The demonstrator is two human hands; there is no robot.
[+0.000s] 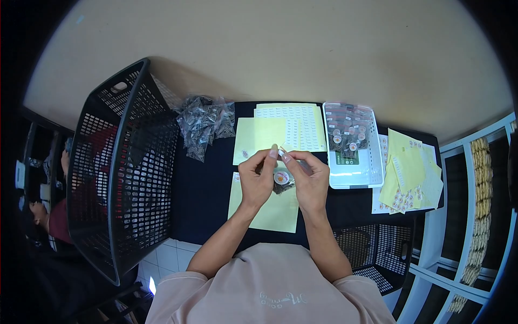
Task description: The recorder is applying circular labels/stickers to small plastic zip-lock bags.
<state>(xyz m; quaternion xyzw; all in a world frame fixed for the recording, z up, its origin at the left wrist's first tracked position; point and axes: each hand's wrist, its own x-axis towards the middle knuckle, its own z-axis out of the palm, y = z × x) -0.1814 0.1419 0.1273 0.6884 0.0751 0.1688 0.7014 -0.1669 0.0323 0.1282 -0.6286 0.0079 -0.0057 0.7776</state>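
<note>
Between my left hand (pixel 261 174) and my right hand (pixel 309 176) is a small clear plastic bag (pixel 284 182) with dark contents and a round white sticker. The fingertips of both hands meet at its top edge, where a small white label (pixel 281 153) shows. Yellow sheets (pixel 263 214) lie under and beyond the hands, one of them bearing a sticker. Behind them is a white sheet of small printed labels (pixel 297 121). To the right, a white plastic basket (pixel 356 184) holds several similar labelled bags (pixel 350 125).
A pile of unlabelled bags (pixel 204 121) lies at the back left. A large black plastic basket (pixel 117 174) stands at the left, with a person (pixel 58 218) beyond it. Yellow and white sticker sheets (pixel 410 174) overlap at the right. Another black basket (pixel 376 251) sits below the table's right side.
</note>
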